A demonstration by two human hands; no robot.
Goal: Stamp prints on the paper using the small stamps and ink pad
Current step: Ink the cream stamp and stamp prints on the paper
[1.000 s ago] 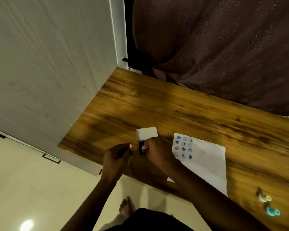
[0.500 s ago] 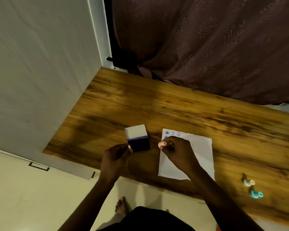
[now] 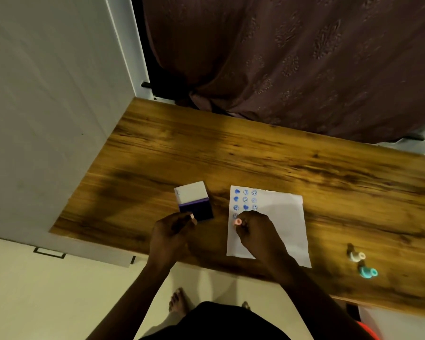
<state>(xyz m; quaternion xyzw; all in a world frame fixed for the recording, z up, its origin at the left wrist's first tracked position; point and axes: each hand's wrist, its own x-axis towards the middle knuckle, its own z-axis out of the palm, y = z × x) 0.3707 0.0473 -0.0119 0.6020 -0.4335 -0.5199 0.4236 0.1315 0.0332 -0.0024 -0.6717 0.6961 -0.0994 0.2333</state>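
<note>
Near the front edge of the desk (image 3: 255, 155), head view, the only one we've got: our right grip (image 3: 255, 229) is clamped on a little pink stamp (image 3: 237, 221), fingers curled round it. It's over the left side of the paper (image 3: 280, 217), just under the rows of blue prints (image 3: 245, 200). We can't tell if the stamp face is on the sheet or just above it.

Our left grip (image 3: 172, 234) sits curled at the near corner of the ink pad (image 3: 195, 203), which lies open just left of the paper. Something small and pale shows at its fingertips, but we can't tell if it's pinching anything. A white stamp (image 3: 356, 255) and a teal stamp (image 3: 367, 272) lie well off toward the desk's right end.

What could bite us, we reckon: nothing pins the paper, so a sideways push or a sticky lift could drag it and smear the print. A tilted stamp would leave half a mark, and it could land on the faint print just above.
</note>
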